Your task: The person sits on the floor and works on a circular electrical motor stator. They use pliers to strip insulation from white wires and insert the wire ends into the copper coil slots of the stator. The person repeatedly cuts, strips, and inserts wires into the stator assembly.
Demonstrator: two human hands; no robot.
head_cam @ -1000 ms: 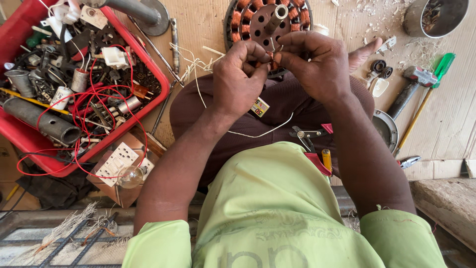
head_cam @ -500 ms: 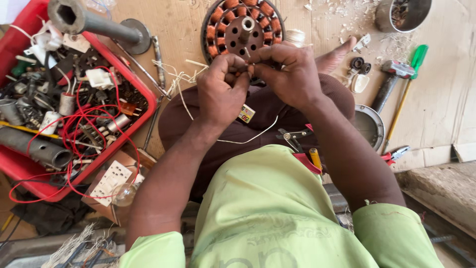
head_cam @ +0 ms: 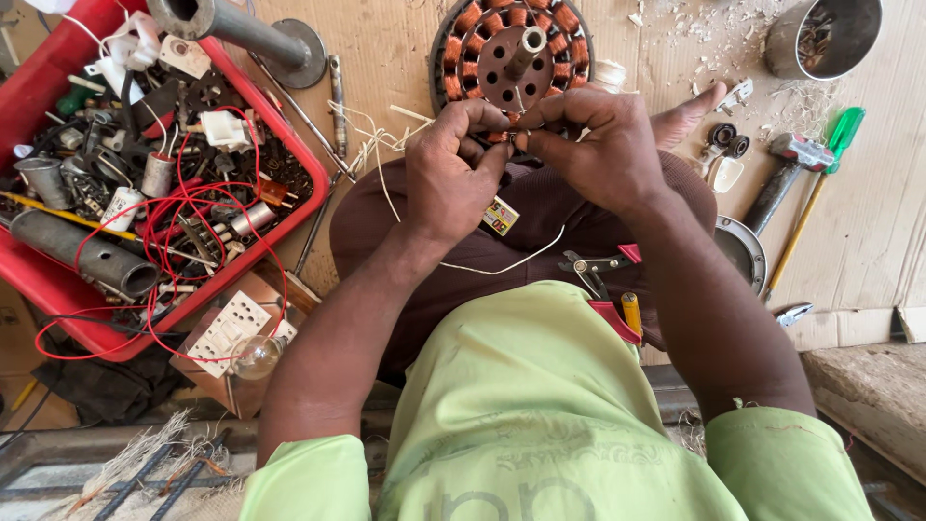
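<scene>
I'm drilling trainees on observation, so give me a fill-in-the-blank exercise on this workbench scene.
1. Both hands, left hand and right hand, pinch a thin ____ wire.
2. The tray of spare parts is coloured ____.
3. The motor stator has copper-coloured ____ around its ring.
4. The screwdriver beside the hammer has a ____ handle.

Missing words: white; red; coils; green

A thin pale wire (head_cam: 502, 264) curves slack across the lap, its upper end pinched between fingertips.
</scene>
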